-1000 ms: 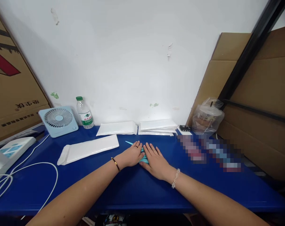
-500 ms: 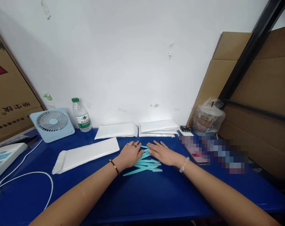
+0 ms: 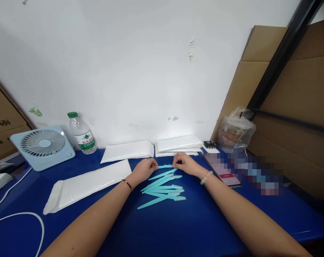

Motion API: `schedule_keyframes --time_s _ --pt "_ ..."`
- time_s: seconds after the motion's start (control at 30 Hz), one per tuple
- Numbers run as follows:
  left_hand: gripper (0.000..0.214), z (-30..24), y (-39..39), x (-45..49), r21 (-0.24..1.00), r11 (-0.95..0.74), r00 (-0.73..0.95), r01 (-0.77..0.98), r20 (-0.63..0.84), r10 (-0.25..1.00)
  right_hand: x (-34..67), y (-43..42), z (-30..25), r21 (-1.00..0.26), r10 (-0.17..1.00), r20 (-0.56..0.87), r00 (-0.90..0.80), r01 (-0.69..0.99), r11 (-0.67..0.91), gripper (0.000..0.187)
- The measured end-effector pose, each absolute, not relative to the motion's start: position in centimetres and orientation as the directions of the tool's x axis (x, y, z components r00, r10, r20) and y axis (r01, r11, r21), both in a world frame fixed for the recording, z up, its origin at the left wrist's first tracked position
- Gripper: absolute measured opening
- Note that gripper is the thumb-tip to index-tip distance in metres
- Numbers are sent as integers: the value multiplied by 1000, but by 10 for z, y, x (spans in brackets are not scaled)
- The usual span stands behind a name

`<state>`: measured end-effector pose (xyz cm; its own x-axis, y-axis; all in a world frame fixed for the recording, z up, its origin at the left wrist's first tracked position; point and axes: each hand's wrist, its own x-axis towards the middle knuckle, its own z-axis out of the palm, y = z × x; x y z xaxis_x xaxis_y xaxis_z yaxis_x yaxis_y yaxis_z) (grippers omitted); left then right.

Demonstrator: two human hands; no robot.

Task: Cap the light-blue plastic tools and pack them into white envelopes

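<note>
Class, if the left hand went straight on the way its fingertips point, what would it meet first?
The left hand would probably meet the farthest turquoise tool, which it may already touch, then the right hand; exact depth is unclear.

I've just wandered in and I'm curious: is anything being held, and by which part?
Yes, the farthest slim turquoise plastic-looking stick: the left hand appears to pinch its left end, the right hand its right end.
</note>
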<state>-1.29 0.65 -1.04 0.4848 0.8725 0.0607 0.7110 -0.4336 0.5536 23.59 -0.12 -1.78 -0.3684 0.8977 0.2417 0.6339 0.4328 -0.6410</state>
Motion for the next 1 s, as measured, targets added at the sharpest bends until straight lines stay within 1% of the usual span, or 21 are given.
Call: schedule_keyframes --time_s 0.1,0.17,0.27,0.37,0.43,0.53,0.63,0.73,0.8,0.87,0.93,1.0 --pt "17 -13 10 -14 576 -416 471 703 60 880 254 2 -14 -663 901 211 -380 622 417 10" --pt "17 -15 12 -14 570 -435 457 697 115 882 261 0 -12 -644 899 220 -379 636 426 10" --pt "22 -15 11 -13 542 -491 436 682 238 868 258 -7 -8 -575 870 290 -398 654 491 11" --pt "20 -9 4 -11 502 -562 487 658 285 825 248 -16 -4 -487 836 288 -467 680 548 9" --pt "22 -3 -2 -9 461 -612 559 642 265 786 241 -19 -2 -450 835 251 -489 705 548 9" --pt "19 1 -7 -6 431 -633 620 644 191 761 237 -20 0 -459 848 197 -492 718 524 12" --pt "14 2 -5 -6 464 -582 607 668 111 787 238 -19 1 -478 848 178 -500 709 519 14" --pt "15 1 3 -12 493 -526 578 693 56 814 245 -16 1 -487 864 185 -468 720 494 15" --pt "17 3 6 -16 501 -503 553 704 57 831 251 -15 3 -483 887 187 -423 746 458 16" --pt "19 6 6 -19 495 -501 527 710 100 844 254 -15 4 -464 894 216 -392 764 448 17" --pt "24 11 3 -19 483 -521 521 704 149 841 251 -19 7 -448 880 254 -402 757 475 14" --pt "27 15 -3 -16 468 -557 559 686 152 815 244 -24 8 -443 860 263 -437 737 510 9"
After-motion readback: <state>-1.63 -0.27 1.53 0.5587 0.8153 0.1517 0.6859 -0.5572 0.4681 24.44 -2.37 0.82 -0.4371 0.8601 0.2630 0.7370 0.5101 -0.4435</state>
